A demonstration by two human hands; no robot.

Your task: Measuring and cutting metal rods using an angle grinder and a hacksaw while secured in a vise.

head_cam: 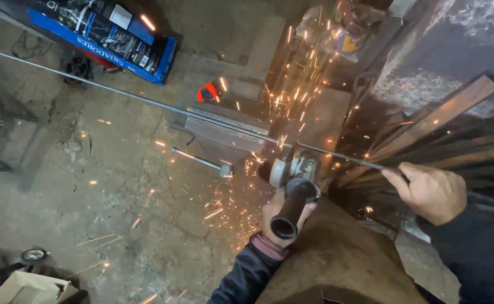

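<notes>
The left hand (281,217) is closed around the black handle of a grinder (292,180), fingers wrapped under it, the handle's open end pointing toward the camera. The grinder's grey head sits at the far end of the handle, right against a long thin rod (146,98). Sparks (292,84) fly from that meeting point, most streaming far and right, others scattering near and left over the floor (117,197).

The rod runs from the far left edge of the scene down to the right, where the right hand (430,191) grips it, fingers curled over it with the thumb pointing left along it. Both wrists wear dark sleeves, the left with a reddish cuff.

Under the rod, just left of the grinder, stands a grey metal block (224,132), possibly a vise or stand; the view is too dim to tell. A short bar (199,160) lies on the floor near it. A small red object (206,92) sits beyond the block. Far left, a blue box (109,39) lies on the floor. A cardboard box (25,288) is at the near left corner. Rusty steel bars (444,129) lean at the right.
</notes>
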